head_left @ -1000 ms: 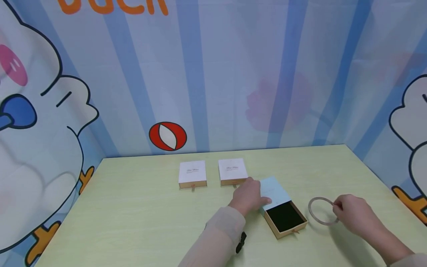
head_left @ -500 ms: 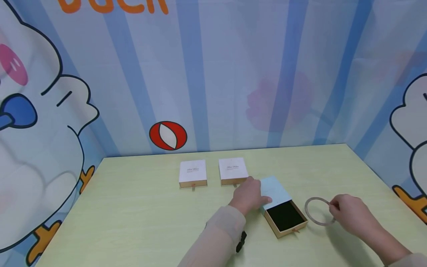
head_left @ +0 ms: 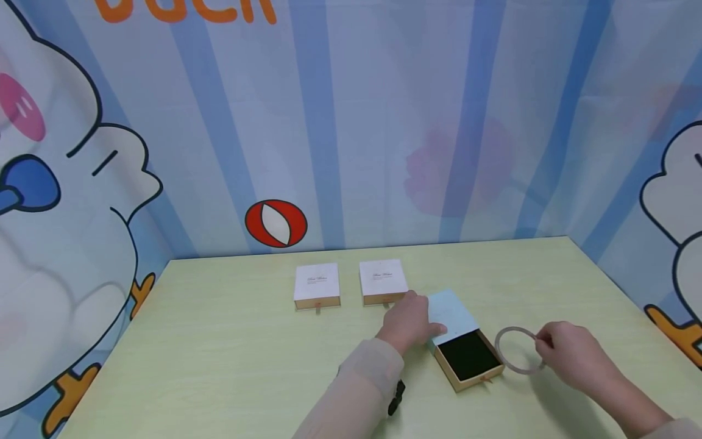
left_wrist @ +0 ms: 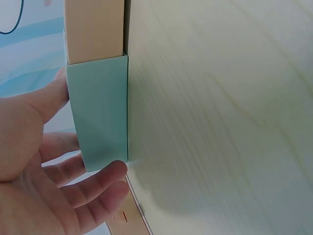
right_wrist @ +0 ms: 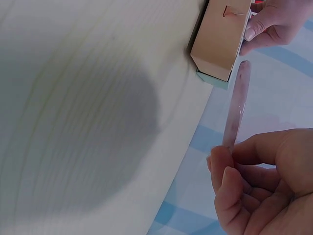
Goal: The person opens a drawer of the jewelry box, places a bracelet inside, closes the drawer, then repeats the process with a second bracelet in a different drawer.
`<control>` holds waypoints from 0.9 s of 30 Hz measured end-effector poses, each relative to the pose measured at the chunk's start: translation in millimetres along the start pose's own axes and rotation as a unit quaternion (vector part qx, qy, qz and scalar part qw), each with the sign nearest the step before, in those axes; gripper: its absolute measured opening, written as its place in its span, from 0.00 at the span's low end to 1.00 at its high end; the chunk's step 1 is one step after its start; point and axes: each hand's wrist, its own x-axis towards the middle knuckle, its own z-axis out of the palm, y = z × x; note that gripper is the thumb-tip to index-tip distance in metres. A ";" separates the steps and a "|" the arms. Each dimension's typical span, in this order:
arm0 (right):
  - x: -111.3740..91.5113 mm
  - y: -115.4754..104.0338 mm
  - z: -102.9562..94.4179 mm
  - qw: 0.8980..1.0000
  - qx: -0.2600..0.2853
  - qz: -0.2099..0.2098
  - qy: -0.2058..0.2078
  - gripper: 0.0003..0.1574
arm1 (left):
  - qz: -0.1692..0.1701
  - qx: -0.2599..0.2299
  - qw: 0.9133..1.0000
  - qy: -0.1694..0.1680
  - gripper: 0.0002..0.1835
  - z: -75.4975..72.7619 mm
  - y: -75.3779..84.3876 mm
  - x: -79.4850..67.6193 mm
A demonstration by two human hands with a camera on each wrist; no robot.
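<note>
A pale blue sleeve box (head_left: 453,315) lies on the table with its tan drawer (head_left: 470,360) pulled out, showing a black lining. My left hand (head_left: 410,321) holds the sleeve (left_wrist: 100,112) from its left side, thumb and fingers around it. My right hand (head_left: 567,360) pinches a thin translucent bangle (head_left: 514,349) just right of the drawer and slightly above the table. In the right wrist view the bangle (right_wrist: 234,112) stands edge-on beside the drawer's front (right_wrist: 220,36).
Two shut white boxes (head_left: 316,285) (head_left: 382,281) stand side by side behind my left hand. The pale wooden table (head_left: 219,360) is walled in by a blue striped cartoon backdrop (head_left: 384,122) at the back and both sides.
My right hand has carried the bangle a little to the left, closer to the open drawer. The left hand and the box have stayed where they were.
</note>
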 end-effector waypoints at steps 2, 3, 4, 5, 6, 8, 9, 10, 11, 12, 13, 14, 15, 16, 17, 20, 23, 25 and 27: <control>-0.7 -0.7 0.5 1.000 -0.001 -0.002 0.002 0.10 | 0.000 0.000 1.000 -0.001 0.28 0.7 -0.3 0.3; -0.8 -1.1 0.6 1.000 -0.001 -0.002 0.002 0.10 | 0.000 0.000 1.000 -0.001 0.28 0.9 -0.4 0.4; -1.0 -1.5 0.7 1.000 -0.001 -0.002 0.002 0.10 | 0.001 0.000 1.000 -0.001 0.29 1.4 -0.6 0.7; -1.3 -1.9 0.9 1.000 -0.001 -0.001 0.002 0.10 | 0.001 0.000 1.000 -0.002 0.29 2.0 -0.8 0.9; -1.5 -2.3 1.2 1.000 0.000 -0.001 0.002 0.10 | 0.002 0.000 1.000 -0.002 0.29 2.7 -1.0 1.4; -1.7 -3.1 1.6 1.000 0.001 0.001 0.002 0.10 | 0.003 -0.001 1.000 -0.001 0.29 3.3 -1.3 1.8; -1.8 -3.5 1.8 1.000 0.002 0.002 0.002 0.10 | 0.003 -0.001 1.000 0.000 0.29 3.8 -1.4 2.2; -1.9 -3.8 2.0 1.000 0.002 0.002 0.002 0.10 | 0.003 0.000 1.000 0.000 0.29 4.4 -1.6 2.6; -2.2 -4.1 2.4 1.000 0.003 0.001 0.003 0.10 | 0.003 0.000 1.000 0.001 0.28 4.5 -1.7 2.7; -2.3 -4.3 2.7 1.000 0.003 0.001 0.003 0.10 | 0.004 0.001 1.000 0.002 0.28 4.7 -1.9 2.9; -2.4 -4.6 2.8 1.000 0.004 0.001 0.003 0.10 | 0.004 0.001 1.000 0.003 0.28 4.8 -1.9 3.1; -2.4 -4.9 2.8 1.000 0.004 0.001 0.003 0.10 | 0.004 0.002 1.000 0.004 0.28 5.0 -2.0 3.0; -2.5 -5.1 2.9 1.000 0.005 0.000 0.003 0.10 | 0.003 0.002 1.000 0.005 0.28 5.1 -2.0 3.0; -2.7 -5.2 2.9 1.000 0.005 -0.001 0.003 0.10 | 0.004 0.003 1.000 0.007 0.28 4.9 -1.9 3.0; -2.8 -5.3 3.0 1.000 0.005 -0.002 0.004 0.10 | 0.004 0.004 1.000 0.007 0.28 4.7 -1.8 2.9; -2.9 -5.7 2.6 1.000 0.004 -0.004 0.003 0.11 | 0.003 0.006 1.000 0.007 0.28 4.0 -1.2 2.7; -3.2 -6.1 2.7 1.000 0.002 -0.006 0.005 0.11 | 0.003 0.006 1.000 0.007 0.28 3.9 -0.8 3.0; -3.2 -6.8 2.7 1.000 0.002 -0.005 0.005 0.11 | 0.004 0.005 1.000 0.008 0.28 4.0 -0.8 3.1; -3.4 -7.3 3.0 1.000 0.002 -0.006 0.005 0.11 | 0.005 0.002 1.000 0.008 0.28 4.5 -1.1 3.3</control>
